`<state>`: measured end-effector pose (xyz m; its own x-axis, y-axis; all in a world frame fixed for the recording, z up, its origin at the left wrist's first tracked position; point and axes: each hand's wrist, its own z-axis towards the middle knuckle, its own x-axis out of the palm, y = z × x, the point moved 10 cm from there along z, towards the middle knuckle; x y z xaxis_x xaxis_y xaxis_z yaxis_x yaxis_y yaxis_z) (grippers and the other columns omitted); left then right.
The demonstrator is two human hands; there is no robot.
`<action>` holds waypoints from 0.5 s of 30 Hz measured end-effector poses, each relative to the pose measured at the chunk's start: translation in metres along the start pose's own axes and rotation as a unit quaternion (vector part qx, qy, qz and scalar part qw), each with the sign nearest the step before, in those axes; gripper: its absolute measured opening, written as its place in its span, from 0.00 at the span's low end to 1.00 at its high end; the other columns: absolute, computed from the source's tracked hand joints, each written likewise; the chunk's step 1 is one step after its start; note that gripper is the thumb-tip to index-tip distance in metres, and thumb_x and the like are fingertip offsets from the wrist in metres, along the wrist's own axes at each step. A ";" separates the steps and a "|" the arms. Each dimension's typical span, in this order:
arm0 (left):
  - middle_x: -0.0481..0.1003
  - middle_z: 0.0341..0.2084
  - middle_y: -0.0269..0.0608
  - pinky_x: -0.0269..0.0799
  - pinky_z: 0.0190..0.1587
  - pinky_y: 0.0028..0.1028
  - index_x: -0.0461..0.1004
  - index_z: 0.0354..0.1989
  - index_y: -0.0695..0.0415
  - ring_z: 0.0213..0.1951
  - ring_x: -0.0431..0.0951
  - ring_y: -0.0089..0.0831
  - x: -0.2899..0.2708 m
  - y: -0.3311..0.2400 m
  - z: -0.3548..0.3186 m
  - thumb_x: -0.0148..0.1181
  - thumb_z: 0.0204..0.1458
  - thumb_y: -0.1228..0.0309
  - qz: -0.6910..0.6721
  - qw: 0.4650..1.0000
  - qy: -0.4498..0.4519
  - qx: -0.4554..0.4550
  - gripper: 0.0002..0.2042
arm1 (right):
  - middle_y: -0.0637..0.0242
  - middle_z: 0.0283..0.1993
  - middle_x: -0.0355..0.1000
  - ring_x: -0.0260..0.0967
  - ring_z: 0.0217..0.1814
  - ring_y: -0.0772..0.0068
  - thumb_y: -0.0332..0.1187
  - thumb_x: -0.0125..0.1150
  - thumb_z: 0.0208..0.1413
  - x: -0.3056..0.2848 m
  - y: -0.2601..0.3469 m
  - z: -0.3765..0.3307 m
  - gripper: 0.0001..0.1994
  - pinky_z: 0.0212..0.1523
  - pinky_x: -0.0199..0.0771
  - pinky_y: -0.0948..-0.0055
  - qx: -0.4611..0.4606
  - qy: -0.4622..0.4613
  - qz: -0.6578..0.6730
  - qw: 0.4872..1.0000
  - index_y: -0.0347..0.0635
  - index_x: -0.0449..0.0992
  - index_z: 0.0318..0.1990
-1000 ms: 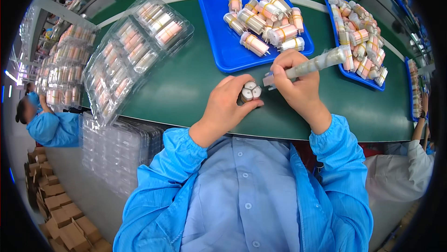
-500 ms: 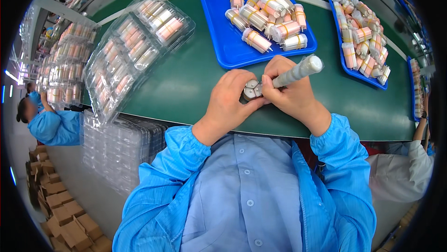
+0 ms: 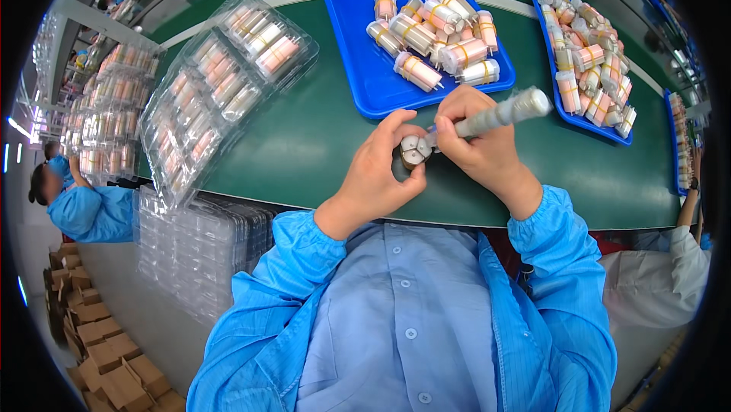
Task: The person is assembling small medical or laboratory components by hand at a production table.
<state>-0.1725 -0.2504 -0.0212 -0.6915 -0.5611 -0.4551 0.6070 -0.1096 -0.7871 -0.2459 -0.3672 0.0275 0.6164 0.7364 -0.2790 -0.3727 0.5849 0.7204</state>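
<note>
My left hand [image 3: 369, 180] is curled around a small bundle of three cylinders [image 3: 413, 154], whose round silvery-grey ends face up. Thumb and index finger sit on either side of it. Gripped in my right hand [image 3: 485, 154] is a thick pen-shaped tool [image 3: 509, 112], pale and wrapped in clear film. It slants with its blunt end up to the right and its tip beside the bundle; whether the tip touches cannot be made out. Just beyond my hands lies a blue tray [image 3: 354, 58] with several banded cylinder bundles [image 3: 416, 71] in pink, grey and white.
A second blue tray [image 3: 550, 40], heaped with similar bundles, stands at the right. Clear blister trays [image 3: 255, 103] holding bundles lie on the green table [image 3: 304, 153] at the left. Stacked clear trays [image 3: 190, 248] and cardboard boxes [image 3: 122, 385] are below left. A blue-sleeved co-worker [image 3: 91, 210] sits beyond.
The tool has tilted further right, its blunt end moving outward. My left fingers have loosened and shifted around the bundle, showing more of its ends.
</note>
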 end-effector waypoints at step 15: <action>0.76 0.44 0.46 0.75 0.50 0.33 0.63 0.62 0.60 0.49 0.78 0.36 -0.007 -0.003 0.004 0.72 0.43 0.79 0.117 0.993 -0.030 -0.001 0.35 | 0.65 0.29 0.71 0.69 0.28 0.73 0.23 0.65 0.52 0.003 -0.011 -0.003 0.05 0.29 0.67 0.71 0.055 0.015 0.023 0.998 0.38 0.73 0.29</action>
<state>-0.1680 -0.2496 -0.0136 -0.5076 -0.6182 -0.6001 0.7471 0.0312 -0.6640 -0.2423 -0.3701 0.0168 0.5786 0.7723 -0.2621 -0.3205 0.5108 0.7977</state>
